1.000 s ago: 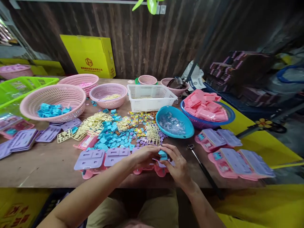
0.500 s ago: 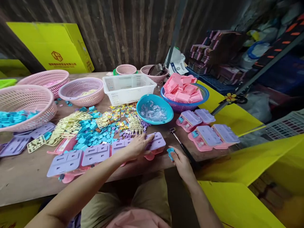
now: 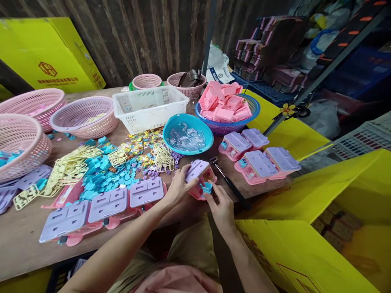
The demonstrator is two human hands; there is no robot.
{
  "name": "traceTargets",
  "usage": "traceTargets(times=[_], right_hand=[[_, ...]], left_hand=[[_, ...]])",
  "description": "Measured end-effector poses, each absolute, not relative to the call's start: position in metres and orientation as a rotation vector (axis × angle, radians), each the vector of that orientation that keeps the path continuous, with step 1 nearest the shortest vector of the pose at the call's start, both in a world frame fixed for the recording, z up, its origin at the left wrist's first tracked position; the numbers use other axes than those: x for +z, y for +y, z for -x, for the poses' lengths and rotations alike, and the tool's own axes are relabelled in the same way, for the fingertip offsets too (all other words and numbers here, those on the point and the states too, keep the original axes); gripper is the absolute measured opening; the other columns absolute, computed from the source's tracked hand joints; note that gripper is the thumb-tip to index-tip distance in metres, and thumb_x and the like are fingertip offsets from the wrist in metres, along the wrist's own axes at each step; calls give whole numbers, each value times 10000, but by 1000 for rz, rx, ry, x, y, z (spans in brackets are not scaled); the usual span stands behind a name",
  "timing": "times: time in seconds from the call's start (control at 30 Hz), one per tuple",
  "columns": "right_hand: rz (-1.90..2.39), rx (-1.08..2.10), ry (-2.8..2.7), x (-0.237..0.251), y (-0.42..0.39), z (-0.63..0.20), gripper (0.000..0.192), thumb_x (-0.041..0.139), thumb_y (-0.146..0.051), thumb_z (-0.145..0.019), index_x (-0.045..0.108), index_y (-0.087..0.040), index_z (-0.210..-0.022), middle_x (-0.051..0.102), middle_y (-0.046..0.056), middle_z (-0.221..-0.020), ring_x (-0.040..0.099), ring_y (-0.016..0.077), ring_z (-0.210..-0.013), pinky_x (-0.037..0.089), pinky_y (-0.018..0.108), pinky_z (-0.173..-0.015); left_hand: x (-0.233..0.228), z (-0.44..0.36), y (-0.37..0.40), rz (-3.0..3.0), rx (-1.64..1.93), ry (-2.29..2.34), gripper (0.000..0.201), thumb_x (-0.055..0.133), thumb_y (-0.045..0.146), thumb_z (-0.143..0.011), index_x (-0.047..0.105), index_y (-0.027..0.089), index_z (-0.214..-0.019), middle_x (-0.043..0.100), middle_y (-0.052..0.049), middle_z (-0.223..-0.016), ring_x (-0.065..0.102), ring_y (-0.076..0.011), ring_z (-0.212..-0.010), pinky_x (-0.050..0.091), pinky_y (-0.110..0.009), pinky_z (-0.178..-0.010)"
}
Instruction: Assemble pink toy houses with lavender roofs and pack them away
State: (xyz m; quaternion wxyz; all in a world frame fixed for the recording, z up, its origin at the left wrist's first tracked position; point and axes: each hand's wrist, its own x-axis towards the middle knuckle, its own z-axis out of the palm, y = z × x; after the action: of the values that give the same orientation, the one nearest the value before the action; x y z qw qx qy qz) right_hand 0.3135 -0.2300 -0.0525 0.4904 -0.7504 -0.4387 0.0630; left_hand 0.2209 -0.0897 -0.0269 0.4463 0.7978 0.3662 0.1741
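left hand (image 3: 179, 185) clasped a purple-topped pink box (image 3: 198, 168), tilted near the table (image 3: 21, 244)'s front edge, probably to steady it. right hand (image 3: 222, 205) pinched a small blue piece (image 3: 207, 188) at its end, apparently for finer control. similar boxes (image 3: 110, 202) stood leftward.

A red hexagonal logo (image 3: 47, 69), its letters unclear, stands on the back yellow box (image 3: 23, 49) above red Chinese characters (image 3: 58, 80), too small to read. Lettering on the white bag (image 3: 220, 70) and red print (image 3: 259, 253) on the near yellow box (image 3: 276, 238) are likewise illegible.
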Motion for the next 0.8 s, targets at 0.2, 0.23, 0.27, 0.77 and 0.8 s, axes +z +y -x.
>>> traceTargets(times=[0.2,0.23,0.27,0.77,0.8], right_hand=[[1875,-188,-1284,-56,-207,-309,431,398,-389,-918,516,-174,-1272,612,108,-939,598,233,-912,508,371,-801],[1871,-216,-1303,-56,-204,-308,433,396,-381,-919,504,-176,-1285,606,104,-926,599,228,-898,513,368,-795],[1870,-229,-1311,-57,-201,-308,436,400,-373,-919,488,-180,-1301,598,98,-914,602,222,-877,519,360,-781],[1892,-288,-1313,-49,-191,-298,273,384,-232,-923,450,-116,-1161,582,151,-1002,592,238,-929,536,365,-748],[1903,-297,-1314,-48,-190,-297,218,383,-215,-921,474,-123,-1096,585,146,-973,592,236,-912,535,362,-735]], left_hand=[[-45,-221,-96,-1777,629,905,505,554,386,-778,488,179,-1234,548,-121,-1169,505,-263,-1113,377,-415,-964],[-50,-220,-99,-1729,668,890,510,542,401,-790,463,185,-1245,530,-119,-1203,494,-255,-1131,370,-408,-973],[-54,-219,-102,-1676,705,864,518,533,410,-801,428,196,-1261,511,-114,-1233,488,-243,-1141,368,-397,-980],[-72,-222,-107,-1552,814,836,430,494,375,-832,445,217,-1228,585,-51,-1022,539,-199,-969,402,-369,-908],[-73,-222,-106,-1550,815,825,423,496,368,-833,453,215,-1225,591,-47,-988,543,-199,-958,409,-367,-896]])
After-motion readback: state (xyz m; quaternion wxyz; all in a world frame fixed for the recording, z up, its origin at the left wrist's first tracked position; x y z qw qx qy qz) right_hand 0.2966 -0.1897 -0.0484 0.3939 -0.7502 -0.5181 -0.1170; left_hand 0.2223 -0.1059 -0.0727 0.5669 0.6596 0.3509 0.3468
